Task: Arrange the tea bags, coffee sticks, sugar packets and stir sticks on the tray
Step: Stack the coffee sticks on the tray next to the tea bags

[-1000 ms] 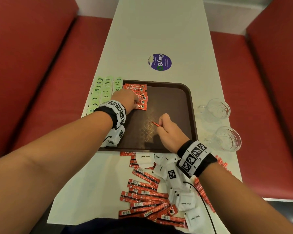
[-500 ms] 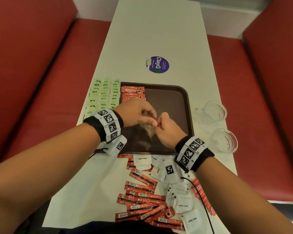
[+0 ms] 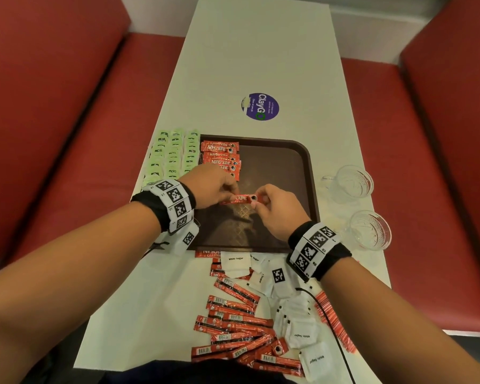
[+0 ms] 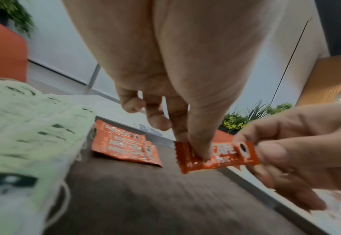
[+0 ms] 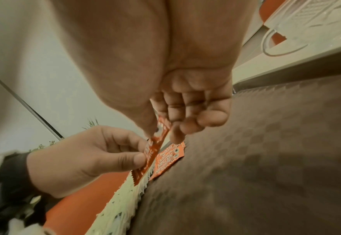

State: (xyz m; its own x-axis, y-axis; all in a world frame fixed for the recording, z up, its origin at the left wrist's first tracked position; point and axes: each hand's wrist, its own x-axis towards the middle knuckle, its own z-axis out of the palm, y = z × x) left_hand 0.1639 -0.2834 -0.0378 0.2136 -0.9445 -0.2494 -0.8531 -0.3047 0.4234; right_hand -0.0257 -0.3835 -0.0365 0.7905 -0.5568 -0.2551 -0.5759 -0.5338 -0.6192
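Both hands hold one red coffee stick level above the brown tray. My left hand pinches its left half, thumb on the label. My right hand pinches its right end between thumb and forefinger. Several red coffee sticks lie overlapped in the tray's far left corner. Green tea bags lie in rows on the table just left of the tray. Loose coffee sticks, white sugar packets and thin red stir sticks lie on the table near me.
Two clear glass cups stand right of the tray. A round purple sticker lies on the white table beyond it. Red bench seats flank the table. A black cable crosses the packets.
My left hand left the row of coffee sticks and came to the tray's middle. It met the right hand, and both now hold the stick, turned flat with its label up.
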